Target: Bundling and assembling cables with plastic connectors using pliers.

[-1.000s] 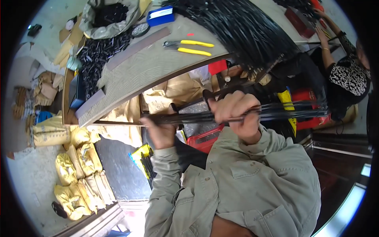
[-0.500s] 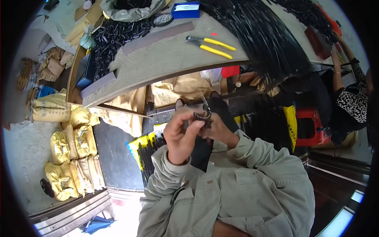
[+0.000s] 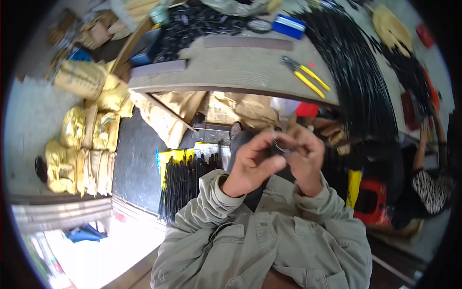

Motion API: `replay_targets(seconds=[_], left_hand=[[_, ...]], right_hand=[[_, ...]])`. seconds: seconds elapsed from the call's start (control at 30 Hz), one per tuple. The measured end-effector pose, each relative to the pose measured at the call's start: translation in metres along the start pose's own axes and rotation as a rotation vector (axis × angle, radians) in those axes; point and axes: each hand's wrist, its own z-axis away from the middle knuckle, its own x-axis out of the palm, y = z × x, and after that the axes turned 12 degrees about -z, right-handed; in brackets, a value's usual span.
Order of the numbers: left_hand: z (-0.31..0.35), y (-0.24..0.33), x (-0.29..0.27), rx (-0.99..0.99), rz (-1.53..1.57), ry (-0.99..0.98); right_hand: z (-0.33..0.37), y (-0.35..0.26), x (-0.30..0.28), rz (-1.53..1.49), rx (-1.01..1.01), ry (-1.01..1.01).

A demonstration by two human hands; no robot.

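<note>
Left hand [image 3: 255, 167], right hand [image 3: 308, 156] pinching one dark blurred item [image 3: 277, 146]; one pliers [image 3: 308, 84], one blue box [image 3: 288, 29].

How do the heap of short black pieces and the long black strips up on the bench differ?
Length: the heap of short black pieces is made of stubby bits, while the long black strips are slender and far longer.
Arrangement: the heap lies jumbled, while the strips run roughly side by side.
Place: the heap sits toward the bench's left end, the strips toward its right.
Both are black and loosely piled.
</note>
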Motion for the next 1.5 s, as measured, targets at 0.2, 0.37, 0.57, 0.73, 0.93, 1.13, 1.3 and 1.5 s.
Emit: replay_targets(seconds=[0.2,0.37,0.57,0.73,0.93,1.13,1.3,1.5], left_hand=[[-0.001,0.010,-0.045,-0.111,0.056,-0.333],[-0.007,0.003,-0.072,-0.090,0.098,-0.098],[-0.013,-0.001,-0.104,-0.050,0.155,0.039],[-0.010,0.002,-0.124,-0.028,0.150,-0.005],[-0.014,0.004,-0.139,-0.008,0.148,-0.088],[-0.022,-0.009,-0.134,0.038,0.189,-0.072],[-0.034,-0.011,-0.116,0.068,0.254,0.191],[-0.052,-0.008,-0.060,0.006,0.308,0.313]], right_hand=[[-0.020,-0.030,0.009,0.377,0.112,-0.469],[-0.101,-0.011,0.016,0.297,0.546,-0.537],[-0.260,0.148,0.033,0.780,0.064,-0.498],[-0.308,0.236,0.076,1.140,-0.218,-0.525],[-0.315,0.264,0.087,1.508,-0.430,-0.530],[-0.300,0.197,0.077,0.706,0.184,-0.377],[-0.225,0.058,0.063,0.188,0.519,-0.380],[-0.159,-0.003,0.034,0.228,0.617,-0.346]])
